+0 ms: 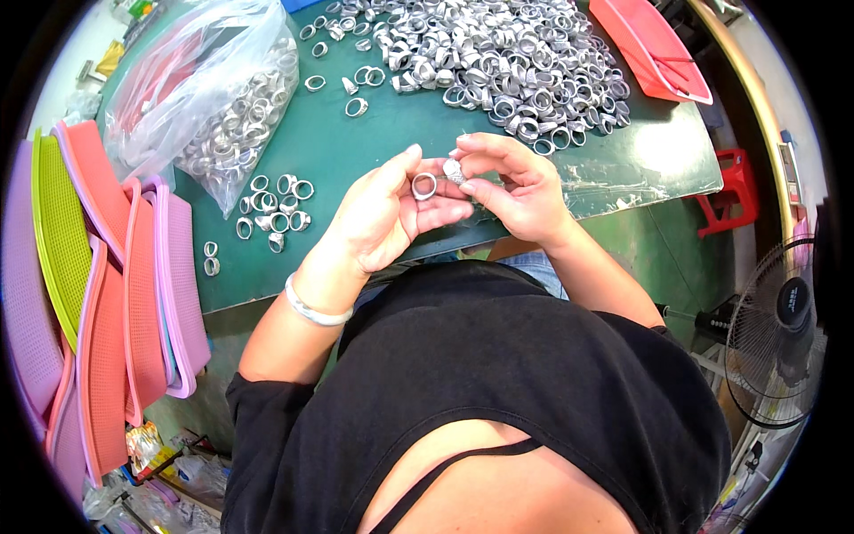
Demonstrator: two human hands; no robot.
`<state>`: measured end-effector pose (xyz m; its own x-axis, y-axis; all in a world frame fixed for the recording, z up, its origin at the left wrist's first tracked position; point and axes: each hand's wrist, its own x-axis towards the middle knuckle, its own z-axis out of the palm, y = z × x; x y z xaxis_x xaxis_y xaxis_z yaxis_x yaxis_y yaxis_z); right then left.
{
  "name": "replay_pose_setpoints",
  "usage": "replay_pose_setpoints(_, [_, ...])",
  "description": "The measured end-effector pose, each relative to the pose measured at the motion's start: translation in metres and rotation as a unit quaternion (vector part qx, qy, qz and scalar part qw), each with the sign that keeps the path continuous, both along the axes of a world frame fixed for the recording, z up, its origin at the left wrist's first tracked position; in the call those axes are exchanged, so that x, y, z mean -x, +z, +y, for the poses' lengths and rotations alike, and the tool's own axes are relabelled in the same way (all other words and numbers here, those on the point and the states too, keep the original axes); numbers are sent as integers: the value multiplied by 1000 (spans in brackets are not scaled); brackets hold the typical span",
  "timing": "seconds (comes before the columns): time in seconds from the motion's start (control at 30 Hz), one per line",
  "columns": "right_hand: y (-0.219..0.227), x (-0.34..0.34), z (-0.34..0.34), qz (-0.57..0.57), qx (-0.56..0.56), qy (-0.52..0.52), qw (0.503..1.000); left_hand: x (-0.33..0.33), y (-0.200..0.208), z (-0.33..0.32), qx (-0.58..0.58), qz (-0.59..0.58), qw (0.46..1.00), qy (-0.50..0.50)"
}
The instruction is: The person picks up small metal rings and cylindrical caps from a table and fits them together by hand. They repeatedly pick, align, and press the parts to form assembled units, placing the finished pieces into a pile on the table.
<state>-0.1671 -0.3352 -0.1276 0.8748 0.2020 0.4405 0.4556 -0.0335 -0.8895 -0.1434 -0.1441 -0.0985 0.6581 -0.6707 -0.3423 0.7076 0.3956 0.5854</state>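
Observation:
Both hands are raised close together over the near edge of the green table (356, 147). My left hand (387, 209) is turned palm up with curled fingers, and a silver ring (424, 186) lies in it against the fingers. Between the fingertips of my right hand (520, 187) is another ring (454, 170), its broad patterned face showing. A large heap of silver rings (525, 62) covers the far part of the table. To the left of my left hand sits a small group of rings (277, 209), with two more rings (211, 258) near the table's left edge.
A clear plastic bag (213, 98) of rings stands at the table's left. Stacked pink, purple and green plastic baskets (116, 285) lean beside it. A red tray (645, 53) lies at the far right. A red stool (731, 196) and a black fan (783, 329) stand to the right.

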Motion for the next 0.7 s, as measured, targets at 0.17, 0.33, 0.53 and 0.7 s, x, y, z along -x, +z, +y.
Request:
replay_pose_setpoints(0.17, [-1, -1, -3, 9, -3, -14, 1000, 2, 0, -1, 47, 6, 999, 1])
replay_pose_setpoints(0.33, [0, -3, -2, -3, 5, -9, 1000, 0, -10, 3, 50, -7, 999, -2])
replay_pose_setpoints(0.53, [1, -2, -2, 10, 8, -5, 1000, 1, -9, 4, 39, 15, 999, 2])
replay_pose_setpoints(0.7, [3, -2, -4, 10, 34, 21, 999, 0, -10, 4, 33, 31, 999, 2])
